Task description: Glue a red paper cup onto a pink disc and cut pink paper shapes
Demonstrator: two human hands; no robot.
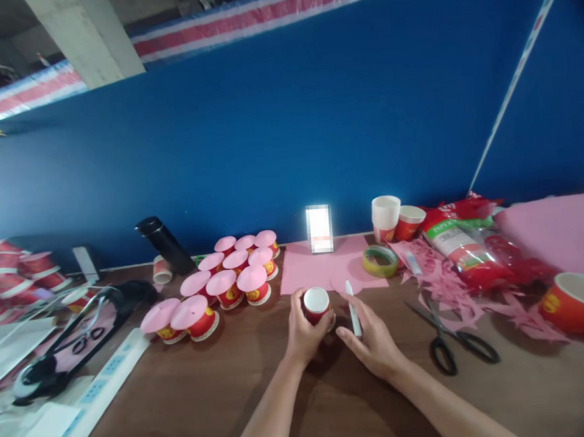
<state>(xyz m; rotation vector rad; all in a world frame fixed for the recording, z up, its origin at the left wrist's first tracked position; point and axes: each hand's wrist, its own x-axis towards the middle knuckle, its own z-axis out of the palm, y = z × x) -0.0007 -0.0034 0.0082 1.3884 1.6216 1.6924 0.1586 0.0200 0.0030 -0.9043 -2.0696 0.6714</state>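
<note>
My left hand [305, 330] is wrapped round a small red paper cup [317, 301], which stands upright at the middle of the table with its white round end facing up. Just to its right, my right hand [373, 342] holds a slim white pen-like tool [353, 310] along its fingers, tip pointing away from me. What kind of tool it is cannot be made out. Beyond my hands lies a pink paper sheet [300, 271], with a pink paper disc [343, 281] at its near edge. To the left stand several red cups topped with pink paper discs [223, 282].
Black-handled scissors [442, 341] lie right of my right hand. A tape roll [380, 261], stacked cups [386, 216], pink scraps [449, 281] and a bag of paper cups [464, 241] stand beyond. At left are a power strip [104, 381] and a black bottle [165, 243].
</note>
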